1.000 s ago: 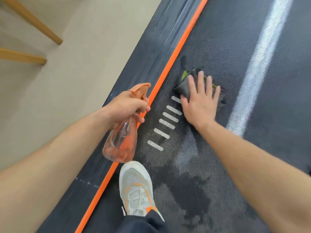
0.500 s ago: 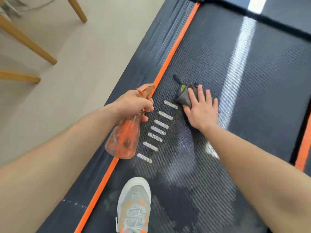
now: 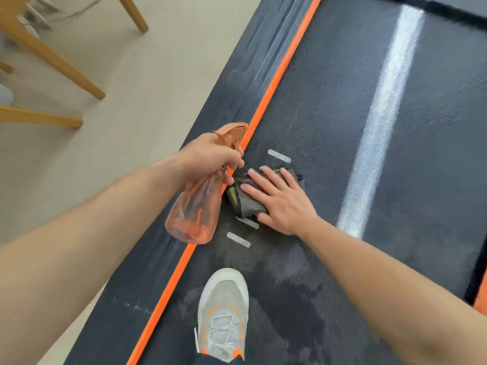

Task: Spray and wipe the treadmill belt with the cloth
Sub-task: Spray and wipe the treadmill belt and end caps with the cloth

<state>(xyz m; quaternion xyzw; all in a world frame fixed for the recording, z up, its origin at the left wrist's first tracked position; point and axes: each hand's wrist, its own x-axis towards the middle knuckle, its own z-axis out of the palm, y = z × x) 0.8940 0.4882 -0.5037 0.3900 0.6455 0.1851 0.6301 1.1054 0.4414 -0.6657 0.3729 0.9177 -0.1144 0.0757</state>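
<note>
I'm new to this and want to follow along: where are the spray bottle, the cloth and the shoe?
spray bottle (image 3: 195, 214): head view, on its clear orange body.
cloth (image 3: 246, 200): head view, on the grey fold beside the fingers.
shoe (image 3: 224, 306): head view, on its mesh upper.

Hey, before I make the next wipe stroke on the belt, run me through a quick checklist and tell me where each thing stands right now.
1. Cloth under the palm: ok. The right hand lies flat on the dark cloth, pressing it to the treadmill belt.
2. Bottle secure: ok. The left hand grips the neck of the orange spray bottle, held off the belt.
3. Belt wetted: ok. Damp patches show near the shoe.
4. Path ahead free: ok. Only the white dash marks lie ahead of the cloth.
5. Liquid left in the bottle: cannot tell.
6. Belt stopped: cannot tell from a still.
</note>
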